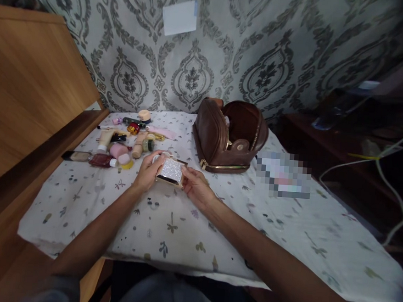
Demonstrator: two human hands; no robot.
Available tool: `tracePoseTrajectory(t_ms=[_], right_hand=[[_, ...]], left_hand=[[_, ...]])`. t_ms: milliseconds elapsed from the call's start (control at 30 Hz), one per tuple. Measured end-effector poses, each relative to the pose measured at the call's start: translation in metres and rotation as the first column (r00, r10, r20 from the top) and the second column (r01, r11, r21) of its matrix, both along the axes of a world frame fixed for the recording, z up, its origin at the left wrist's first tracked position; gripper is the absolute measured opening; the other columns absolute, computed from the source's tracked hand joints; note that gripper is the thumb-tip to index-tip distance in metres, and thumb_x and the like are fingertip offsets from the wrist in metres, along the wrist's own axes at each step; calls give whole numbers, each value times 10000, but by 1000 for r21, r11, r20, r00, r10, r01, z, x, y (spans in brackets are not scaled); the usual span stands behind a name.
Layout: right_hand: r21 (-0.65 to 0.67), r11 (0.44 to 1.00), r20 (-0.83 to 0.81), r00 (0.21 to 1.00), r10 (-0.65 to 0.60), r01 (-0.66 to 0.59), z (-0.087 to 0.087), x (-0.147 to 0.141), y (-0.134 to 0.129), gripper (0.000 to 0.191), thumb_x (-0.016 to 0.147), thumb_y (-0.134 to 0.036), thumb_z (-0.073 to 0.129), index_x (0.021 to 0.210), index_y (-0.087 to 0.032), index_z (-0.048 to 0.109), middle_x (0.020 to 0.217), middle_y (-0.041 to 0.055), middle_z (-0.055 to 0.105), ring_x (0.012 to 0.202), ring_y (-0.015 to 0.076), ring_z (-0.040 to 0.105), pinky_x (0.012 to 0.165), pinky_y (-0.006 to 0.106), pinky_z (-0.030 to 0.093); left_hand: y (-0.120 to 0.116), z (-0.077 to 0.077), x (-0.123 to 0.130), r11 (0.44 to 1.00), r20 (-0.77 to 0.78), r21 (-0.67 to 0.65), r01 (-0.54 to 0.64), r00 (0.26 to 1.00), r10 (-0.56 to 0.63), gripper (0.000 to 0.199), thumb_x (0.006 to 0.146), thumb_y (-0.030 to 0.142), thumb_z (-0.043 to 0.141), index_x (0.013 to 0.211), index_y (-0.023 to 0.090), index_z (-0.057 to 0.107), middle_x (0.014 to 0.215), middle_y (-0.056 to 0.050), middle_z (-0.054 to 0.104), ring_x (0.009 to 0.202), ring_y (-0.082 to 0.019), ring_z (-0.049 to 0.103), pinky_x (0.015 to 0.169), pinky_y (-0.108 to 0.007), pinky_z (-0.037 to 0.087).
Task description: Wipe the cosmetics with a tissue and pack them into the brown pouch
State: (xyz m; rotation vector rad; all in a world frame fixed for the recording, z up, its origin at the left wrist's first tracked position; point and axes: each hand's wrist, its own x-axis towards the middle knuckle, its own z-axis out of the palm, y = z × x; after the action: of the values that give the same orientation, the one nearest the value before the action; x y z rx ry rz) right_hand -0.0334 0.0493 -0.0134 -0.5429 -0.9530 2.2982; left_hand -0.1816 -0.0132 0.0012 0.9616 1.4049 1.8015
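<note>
Between my two hands is a small flat case with a glittery silver face and gold edges, like a makeup compact. My left hand grips its left side, with the fingers partly behind it. On the right edge, the thumb and fingers of my right hand pinch it. A brown leather toiletry bag stands behind and to the right, its zipped top gaping. Left of my hands lie several cosmetics, among them a pink makeup sponge, a cream tube, a dark red bottle and a green-labelled jar.
A patterned white cloth covers the table. A wooden panel rises at the left, and patterned wallpaper is behind. To the right are a blurred-out flat item and a pale cable beyond the table edge.
</note>
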Motion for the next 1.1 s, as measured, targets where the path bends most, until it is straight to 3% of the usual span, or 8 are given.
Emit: tracePoseTrajectory(t_ms=[133,267,433,667,767,967,1100], right_hand=[[-36,999,-15,999,-37,37,0,1,2,391,603,-425,893,649,-181,592,536,-63,567,498,77,523,518,200,465],[-88,992,-10,996,-87,85,-3,1,5,355,619,-391,893,725,-178,630,654,-19,669,596,116,617,625,250,539],[-97,988,-12,992,-122,120,-6,1,13,260,726,-365,828,796,-182,657,762,30,727,743,169,685,706,292,575],[-146,975,-76,981,-181,168,-2,3,20,259,731,-272,829,889,-225,629,840,-21,733,757,129,687,699,246,602],[-109,990,-74,992,-99,90,2,4,15,422,713,-238,835,1070,-272,613,877,-38,737,714,116,695,664,238,602],[-16,1000,32,999,27,-26,8,5,4,802,654,-177,857,1354,-299,486,883,-29,730,589,106,682,446,155,490],[-23,997,13,997,75,-75,11,6,1,1019,617,-118,868,1459,-338,338,944,-37,716,596,109,696,485,166,534]], left_hand=[[2,-3,0,1000,49,9,27,998,-27,447,755,508,761,1072,195,728,859,-32,747,736,-156,680,645,-233,512],[1,-5,-2,996,9,23,88,996,-88,498,803,510,720,1187,194,701,1142,-87,741,1035,-248,692,864,-313,533],[-2,-6,-3,996,-94,16,91,992,-89,481,840,528,680,1191,200,714,1215,-97,721,1200,-277,625,1017,-350,473],[-7,1,7,999,-332,8,44,943,-39,431,864,485,666,1191,205,703,1195,-61,722,1171,-268,622,1043,-349,446],[-6,-1,2,998,-362,49,-37,931,53,372,891,480,625,1128,205,710,1092,-48,736,1092,-245,640,981,-324,466],[-4,-7,-9,992,-322,35,-122,938,126,304,900,495,603,834,202,653,725,24,618,680,-137,560,652,-223,444],[-5,-3,-4,986,-414,20,-165,896,159,341,907,524,573,828,199,637,748,14,626,723,-154,574,693,-239,462]])
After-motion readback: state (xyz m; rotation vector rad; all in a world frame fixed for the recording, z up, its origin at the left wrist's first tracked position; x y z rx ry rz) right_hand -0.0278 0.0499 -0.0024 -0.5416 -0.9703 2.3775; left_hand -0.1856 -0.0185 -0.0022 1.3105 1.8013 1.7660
